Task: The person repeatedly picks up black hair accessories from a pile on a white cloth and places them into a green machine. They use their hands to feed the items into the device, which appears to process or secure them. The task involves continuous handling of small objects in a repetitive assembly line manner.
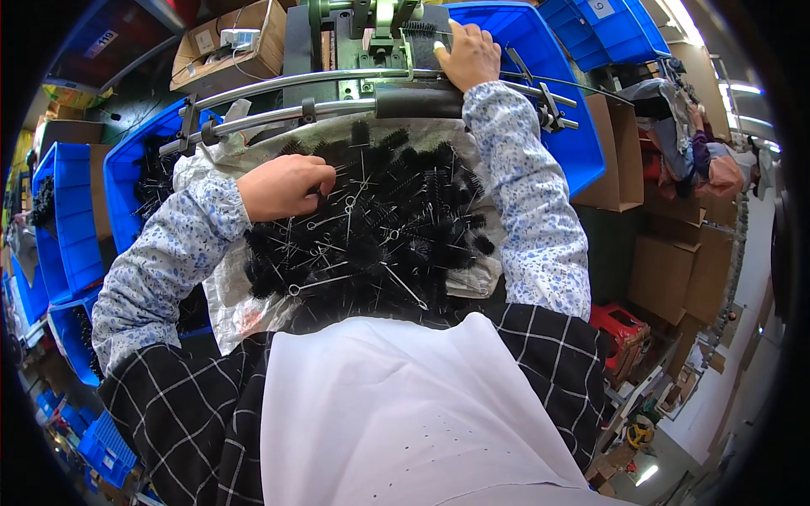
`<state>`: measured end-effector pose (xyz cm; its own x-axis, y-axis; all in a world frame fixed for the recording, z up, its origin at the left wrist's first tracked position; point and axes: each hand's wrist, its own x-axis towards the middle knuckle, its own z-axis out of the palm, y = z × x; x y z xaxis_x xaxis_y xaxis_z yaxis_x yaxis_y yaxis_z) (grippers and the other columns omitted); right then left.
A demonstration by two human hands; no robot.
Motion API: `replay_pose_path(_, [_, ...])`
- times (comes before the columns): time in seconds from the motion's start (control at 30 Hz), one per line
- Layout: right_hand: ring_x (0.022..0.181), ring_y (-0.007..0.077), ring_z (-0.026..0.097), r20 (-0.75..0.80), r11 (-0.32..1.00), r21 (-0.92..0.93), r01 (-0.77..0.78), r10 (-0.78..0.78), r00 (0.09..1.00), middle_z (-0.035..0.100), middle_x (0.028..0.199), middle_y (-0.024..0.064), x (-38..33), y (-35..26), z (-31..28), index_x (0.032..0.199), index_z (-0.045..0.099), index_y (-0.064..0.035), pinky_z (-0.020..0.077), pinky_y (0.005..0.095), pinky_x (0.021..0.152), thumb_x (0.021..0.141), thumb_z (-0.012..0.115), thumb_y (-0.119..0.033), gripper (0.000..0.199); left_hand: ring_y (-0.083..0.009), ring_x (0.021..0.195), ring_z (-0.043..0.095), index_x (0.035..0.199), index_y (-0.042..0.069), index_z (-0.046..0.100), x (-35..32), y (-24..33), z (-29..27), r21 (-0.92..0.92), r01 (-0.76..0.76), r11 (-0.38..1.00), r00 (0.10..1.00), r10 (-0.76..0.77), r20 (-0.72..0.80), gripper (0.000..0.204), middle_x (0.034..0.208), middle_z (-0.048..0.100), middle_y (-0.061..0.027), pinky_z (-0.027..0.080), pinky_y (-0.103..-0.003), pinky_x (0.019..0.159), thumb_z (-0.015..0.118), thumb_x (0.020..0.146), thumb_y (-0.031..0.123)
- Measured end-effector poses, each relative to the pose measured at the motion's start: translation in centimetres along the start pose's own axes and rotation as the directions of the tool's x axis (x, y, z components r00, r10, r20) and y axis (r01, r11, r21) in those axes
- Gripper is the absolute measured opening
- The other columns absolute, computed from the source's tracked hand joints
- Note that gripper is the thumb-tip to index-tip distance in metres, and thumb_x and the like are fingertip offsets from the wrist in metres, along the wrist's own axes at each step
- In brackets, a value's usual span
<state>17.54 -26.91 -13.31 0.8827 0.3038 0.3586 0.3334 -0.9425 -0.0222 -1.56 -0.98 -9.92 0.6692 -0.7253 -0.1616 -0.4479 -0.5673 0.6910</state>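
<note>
A heap of black bristle brushes with twisted-wire stems and looped ends [371,228] lies on a pale plastic sack in front of me. Over the heap's left side, my left hand [287,187] is closed with its fingers curled down; whatever is in them is hidden. My right hand [471,57] reaches to the metal machine [384,42] at the far side. Pale covers sit on its thumb and forefinger tips. Between them it appears to pinch the wire end of a black brush [418,28], which points left toward the machine's middle.
Two curved-looking metal rails [329,108] cross between the heap and the machine. Blue bins [574,152] stand at the right, and another blue bin with brushes [126,181] at the left. A cardboard box [228,51] stands far left. Another person [704,156] is at the far right.
</note>
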Motion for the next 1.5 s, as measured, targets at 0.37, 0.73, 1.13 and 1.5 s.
replay_pose_path(0.37, [0.093, 0.0258, 0.057, -0.07, 0.994, 0.098, 0.056, -0.05, 0.996, 0.064, 0.089, 0.0073, -0.5, -1.1, 1.2, 0.09, 0.063, -0.0078, 0.0397, 0.0429, 0.077, 0.073, 0.058, -0.025, 0.025, -0.0073, 0.073, 0.043, 0.083, 0.0, 0.046, -1.6, 1.8, -8.2, -0.349, 0.148, 0.925, 0.967, -0.209, -0.145, 0.018, 0.079, 0.043, -0.0002, 0.041, -0.021, 0.07, 0.051, 0.065, -0.003])
replay_pose_path(0.73, [0.083, 0.0222, 0.059, -0.041, 0.997, 0.04, 0.058, -0.057, 0.998, 0.064, 0.083, 0.0062, 0.3, -5.3, 0.7, 0.083, 0.064, -0.0094, 0.0402, 0.0406, 0.073, 0.074, 0.058, -0.025, 0.019, -0.0068, 0.083, 0.045, 0.092, 0.003, 0.046, -0.9, 3.0, -9.7, -0.408, 0.135, 0.903, 0.967, -0.21, -0.145, 0.021, 0.087, 0.043, -0.0003, 0.039, -0.021, 0.08, 0.052, 0.073, -0.002])
replay_pose_path(1.13, [0.093, 0.029, 0.059, 0.111, 0.987, 0.141, -0.08, 0.064, 0.992, 0.063, 0.096, 0.0102, 0.1, 2.5, 0.9, 0.094, 0.067, -0.0148, 0.0435, 0.0445, 0.079, 0.078, 0.054, -0.034, 0.028, -0.0065, 0.085, 0.045, 0.101, 0.004, 0.046, -0.8, 1.7, -8.2, -0.448, -0.05, 0.893, 0.963, -0.077, -0.26, 0.019, 0.091, 0.043, 0.0003, 0.039, -0.021, 0.084, 0.056, 0.084, 0.005])
replay_pose_path(1.5, [0.087, 0.0278, 0.062, -0.067, 0.978, -0.186, -0.092, 0.081, 0.994, 0.063, 0.1, 0.0087, 1.4, 7.1, -5.7, 0.1, 0.065, -0.0201, 0.0482, 0.037, 0.078, 0.086, 0.051, -0.026, 0.02, -0.0063, 0.073, 0.05, 0.1, 0.004, 0.048, 2.3, 2.8, -6.6, -0.319, -0.039, 0.947, 0.974, -0.036, -0.226, 0.019, 0.084, 0.049, 0.0008, 0.044, -0.019, 0.073, 0.058, 0.085, 0.009])
